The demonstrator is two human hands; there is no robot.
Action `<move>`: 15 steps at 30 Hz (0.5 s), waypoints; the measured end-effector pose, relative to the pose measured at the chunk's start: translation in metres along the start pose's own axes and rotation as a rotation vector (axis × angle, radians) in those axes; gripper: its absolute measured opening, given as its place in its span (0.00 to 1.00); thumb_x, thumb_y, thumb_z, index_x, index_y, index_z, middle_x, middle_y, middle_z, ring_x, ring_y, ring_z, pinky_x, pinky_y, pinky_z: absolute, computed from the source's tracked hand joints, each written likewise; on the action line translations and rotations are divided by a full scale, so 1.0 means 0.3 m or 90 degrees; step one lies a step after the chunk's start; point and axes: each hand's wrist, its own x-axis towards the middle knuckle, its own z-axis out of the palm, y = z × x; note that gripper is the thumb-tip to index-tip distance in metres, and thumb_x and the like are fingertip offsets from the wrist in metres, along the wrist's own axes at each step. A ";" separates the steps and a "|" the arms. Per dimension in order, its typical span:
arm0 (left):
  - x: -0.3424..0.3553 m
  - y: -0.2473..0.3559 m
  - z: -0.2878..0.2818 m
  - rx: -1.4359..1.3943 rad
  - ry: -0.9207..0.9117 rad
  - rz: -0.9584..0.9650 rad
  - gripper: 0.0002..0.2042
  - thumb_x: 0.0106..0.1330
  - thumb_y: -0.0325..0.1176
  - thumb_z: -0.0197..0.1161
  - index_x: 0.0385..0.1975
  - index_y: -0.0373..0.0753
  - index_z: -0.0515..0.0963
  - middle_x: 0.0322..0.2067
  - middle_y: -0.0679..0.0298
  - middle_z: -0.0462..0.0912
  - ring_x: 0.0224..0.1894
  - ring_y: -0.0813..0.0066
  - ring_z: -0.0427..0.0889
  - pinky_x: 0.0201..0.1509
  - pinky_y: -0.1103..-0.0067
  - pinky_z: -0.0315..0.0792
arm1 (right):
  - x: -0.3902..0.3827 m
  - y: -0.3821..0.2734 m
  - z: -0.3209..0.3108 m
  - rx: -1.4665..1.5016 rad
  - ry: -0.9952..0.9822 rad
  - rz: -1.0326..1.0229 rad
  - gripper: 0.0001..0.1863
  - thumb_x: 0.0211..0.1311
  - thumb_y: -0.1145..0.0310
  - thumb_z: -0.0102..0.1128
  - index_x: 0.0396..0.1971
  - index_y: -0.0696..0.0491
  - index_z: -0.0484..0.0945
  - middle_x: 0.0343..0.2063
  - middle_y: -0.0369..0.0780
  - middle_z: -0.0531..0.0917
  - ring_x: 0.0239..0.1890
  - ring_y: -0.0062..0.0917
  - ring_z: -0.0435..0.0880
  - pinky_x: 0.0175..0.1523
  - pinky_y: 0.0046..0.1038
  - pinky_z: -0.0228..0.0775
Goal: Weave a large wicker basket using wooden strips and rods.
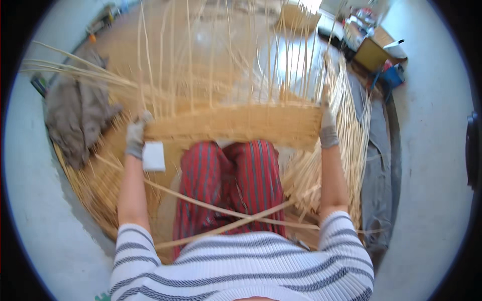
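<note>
A woven band of tan strips spans the space above my knees, with long upright loose strips along its top edge. My gloved left hand grips its left end, and my gloved right hand grips its right end. Two loose flat strips cross over my red striped trousers. A small white square lies below my left hand. A thick bundle of pale strips lies just right of my right hand.
A crumpled grey-brown cloth lies at left. More woven material is beneath it. A dark grey cloth runs along the right. At the back right are a box, a blue container, assorted items and a cardboard piece.
</note>
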 end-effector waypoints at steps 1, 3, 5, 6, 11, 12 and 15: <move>0.016 0.053 0.004 -0.038 -0.053 0.036 0.18 0.66 0.40 0.68 0.49 0.35 0.79 0.37 0.65 0.84 0.38 0.76 0.82 0.43 0.79 0.77 | 0.037 -0.057 0.016 -0.189 0.052 0.084 0.38 0.64 0.33 0.50 0.50 0.57 0.77 0.47 0.43 0.81 0.48 0.28 0.79 0.56 0.29 0.71; 0.012 0.174 0.014 -0.052 -0.089 0.030 0.18 0.66 0.40 0.68 0.49 0.34 0.79 0.37 0.65 0.84 0.38 0.76 0.82 0.42 0.79 0.77 | 0.059 -0.177 0.014 -0.358 0.106 0.148 0.37 0.58 0.32 0.59 0.41 0.57 0.80 0.38 0.39 0.82 0.39 0.22 0.79 0.48 0.29 0.72; -0.040 0.333 -0.018 -0.066 -0.020 0.061 0.17 0.66 0.40 0.68 0.46 0.34 0.79 0.37 0.64 0.83 0.37 0.78 0.81 0.40 0.79 0.77 | 0.018 -0.294 -0.049 -0.264 0.123 0.119 0.29 0.60 0.39 0.64 0.31 0.55 0.82 0.26 0.33 0.80 0.30 0.17 0.77 0.37 0.27 0.71; -0.081 0.422 -0.024 -0.039 -0.015 0.067 0.17 0.66 0.40 0.68 0.46 0.34 0.79 0.37 0.64 0.83 0.37 0.78 0.81 0.40 0.79 0.77 | -0.009 -0.339 -0.093 -0.262 0.124 0.013 0.25 0.62 0.42 0.64 0.29 0.54 0.81 0.24 0.33 0.80 0.28 0.16 0.77 0.35 0.26 0.71; -0.354 0.752 0.018 -0.019 -0.204 0.237 0.13 0.71 0.39 0.62 0.43 0.34 0.78 0.36 0.68 0.80 0.38 0.83 0.76 0.43 0.83 0.72 | -0.156 -0.333 -0.256 -0.075 0.184 0.028 0.24 0.65 0.47 0.62 0.35 0.58 0.80 0.29 0.38 0.83 0.29 0.22 0.82 0.34 0.26 0.73; -0.415 0.794 0.052 0.034 -0.190 0.232 0.13 0.71 0.38 0.62 0.42 0.33 0.78 0.34 0.69 0.78 0.37 0.84 0.74 0.43 0.84 0.70 | -0.178 -0.301 -0.265 -0.061 0.223 -0.035 0.24 0.65 0.47 0.62 0.35 0.58 0.80 0.29 0.38 0.83 0.29 0.22 0.82 0.34 0.26 0.73; -0.592 0.896 0.099 0.058 -0.226 0.319 0.15 0.70 0.39 0.62 0.44 0.32 0.77 0.35 0.68 0.78 0.37 0.85 0.73 0.43 0.83 0.69 | -0.267 -0.235 -0.240 -0.870 0.259 -0.110 0.27 0.66 0.53 0.61 0.54 0.59 0.73 0.45 0.46 0.82 0.40 0.26 0.83 0.45 0.26 0.74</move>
